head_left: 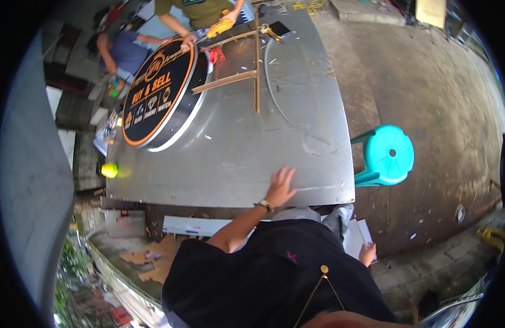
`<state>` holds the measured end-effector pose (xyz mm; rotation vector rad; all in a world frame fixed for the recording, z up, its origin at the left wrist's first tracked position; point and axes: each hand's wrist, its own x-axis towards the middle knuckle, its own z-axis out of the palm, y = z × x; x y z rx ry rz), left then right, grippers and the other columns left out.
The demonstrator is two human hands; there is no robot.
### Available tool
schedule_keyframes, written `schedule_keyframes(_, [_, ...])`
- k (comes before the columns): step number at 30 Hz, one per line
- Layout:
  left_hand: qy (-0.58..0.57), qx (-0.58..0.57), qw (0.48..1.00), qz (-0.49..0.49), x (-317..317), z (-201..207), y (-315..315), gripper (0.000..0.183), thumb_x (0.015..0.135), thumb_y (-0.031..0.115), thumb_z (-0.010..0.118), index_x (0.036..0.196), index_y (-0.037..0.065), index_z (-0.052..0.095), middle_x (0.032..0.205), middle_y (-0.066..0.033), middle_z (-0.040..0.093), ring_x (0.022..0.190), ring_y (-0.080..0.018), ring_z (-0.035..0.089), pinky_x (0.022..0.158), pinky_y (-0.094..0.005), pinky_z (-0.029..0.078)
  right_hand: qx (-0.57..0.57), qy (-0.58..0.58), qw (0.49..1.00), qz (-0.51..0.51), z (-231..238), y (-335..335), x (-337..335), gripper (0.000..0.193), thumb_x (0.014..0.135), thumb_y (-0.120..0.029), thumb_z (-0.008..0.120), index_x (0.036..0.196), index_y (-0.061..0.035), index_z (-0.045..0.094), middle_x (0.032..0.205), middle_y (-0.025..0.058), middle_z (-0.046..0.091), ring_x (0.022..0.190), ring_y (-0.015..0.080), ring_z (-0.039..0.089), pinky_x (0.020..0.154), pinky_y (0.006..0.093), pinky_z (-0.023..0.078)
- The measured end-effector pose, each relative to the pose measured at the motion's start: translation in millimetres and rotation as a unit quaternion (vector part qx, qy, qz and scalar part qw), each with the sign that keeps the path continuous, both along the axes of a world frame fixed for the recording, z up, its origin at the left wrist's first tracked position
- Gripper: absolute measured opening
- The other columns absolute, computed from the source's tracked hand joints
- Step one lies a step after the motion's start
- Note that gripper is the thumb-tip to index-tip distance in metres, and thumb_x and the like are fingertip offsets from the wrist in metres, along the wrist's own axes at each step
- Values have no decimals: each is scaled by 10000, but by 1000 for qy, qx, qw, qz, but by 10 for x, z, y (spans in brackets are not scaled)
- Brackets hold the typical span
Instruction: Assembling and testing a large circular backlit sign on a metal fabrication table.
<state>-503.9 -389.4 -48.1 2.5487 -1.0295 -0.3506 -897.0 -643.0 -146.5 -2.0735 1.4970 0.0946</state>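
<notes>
My left hand (281, 188) rests on the near part of the metal-topped table (230, 169) with its fingers spread, and it holds nothing. A watch or bracelet circles that wrist. Down at my right side, my right hand (367, 254) is closed on the edge of a white flat sheet (357, 240), partly hidden behind my body. At the table's far left, a round black sign with an orange ring (154, 90) leans tilted. Next to it lies a wooden frame (257, 71). A co-worker in an olive shirt (200, 13) holds a yellow power drill (220, 26) by the sign's upper edge.
A turquoise plastic stool (390, 154) stands right of the table. A thin cable or strip (270, 82) curves over the tabletop. A phone-like dark slab (279, 29) lies at the far end. Another person in blue (126, 52) is beyond the sign. A yellow-green cup-like object (109, 170) sits at the left edge.
</notes>
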Motion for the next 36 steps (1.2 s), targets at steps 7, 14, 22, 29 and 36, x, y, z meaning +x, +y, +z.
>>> schedule_keyframes(7, [-56, 80, 816, 569, -168, -302, 2112, 691, 798, 381, 643, 1322, 43, 347, 1266, -196, 421, 1209, -345, 384, 1001, -453, 329, 43, -291, 945, 145, 580, -774, 2513, 220, 785, -20, 577, 1003, -20, 547, 956, 136, 589, 819, 276, 614, 731, 378, 487])
schedule_keyframes(14, [107, -374, 541, 745, 208, -86, 3470, 308, 885, 277, 518, 1072, 35, 548, 841, -43, 591, 729, -133, 524, 648, -314, 393, 24, -397, 868, 298, 1078, 122, 4727, 288, 760, -19, 614, 1040, -29, 548, 988, 146, 577, 835, 281, 596, 738, 368, 489])
schedule_keyframes(22, [127, -437, 570, 685, 2094, -43, 5154, 474, 885, 375, 504, 1260, 91, 450, 1203, -62, 566, 1116, -226, 523, 936, -457, 351, -96, -351, 891, 272, 502, 1291, 7046, 571, 801, -219, 647, 1268, -21, 384, 1194, 242, 453, 1093, 398, 473, 912, 438, 435])
schedule_keyframes(29, [116, -387, 605, 686, 3724, 201, 6356, 496, 880, 412, 508, 1261, 98, 461, 1216, -63, 552, 1113, -214, 512, 905, -449, 383, -157, -89, 968, 173, 519, 1897, 7489, 556, 882, -458, 458, 1201, -14, 359, 1165, 258, 531, 989, 448, 567, 827, 514, 469])
schedule_keyframes(36, [21, -316, 616, 721, 4904, -18, 6796, 568, 837, 430, 583, 1184, -10, 490, 1172, -196, 554, 1120, -335, 501, 967, -383, 377, -188, -35, 968, 160, 600, 1759, 7492, 493, 893, -485, 411, 1096, -36, 416, 962, 265, 629, 923, 440, 600, 797, 526, 474])
